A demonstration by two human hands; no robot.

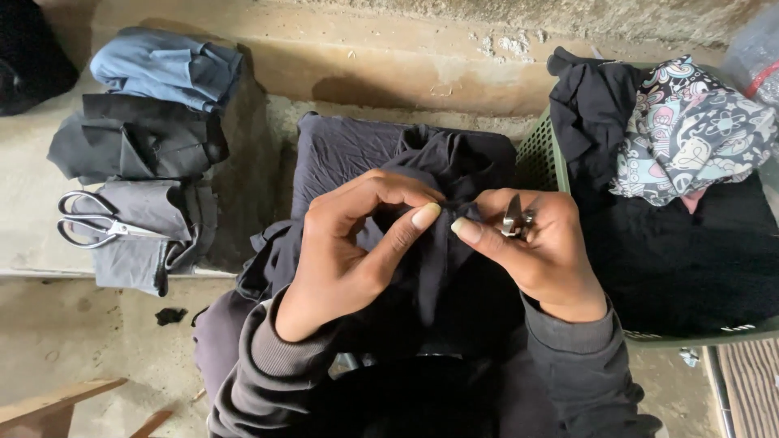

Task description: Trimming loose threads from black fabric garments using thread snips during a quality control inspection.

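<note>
Dark charcoal garment (438,211) in hand; silvery metal snips (514,217); grey ribbed sleeves (268,357). On the ledge, folded pieces in blue (166,69), black (134,138) and grey (154,227), with silver scissors (97,227). Green basket (540,158) holds black cloth (690,251) and a print fabric (694,134), pale cartoon shapes in pink, teal and white.

The left hand (349,243) and right hand (540,247) meet at one grip on the bunched garment (442,174), which lies on the lap beneath them. A small cutter (514,217) sits in the right hand, just right of the grip. Well left of the grip, on the surface (32,186), lie three folded cloths (150,154) in a row running away from the person, with scissors (97,227) on the nearest. Right of the grip stands a basket (540,158), with clothes (682,162) heaped in it.
</note>
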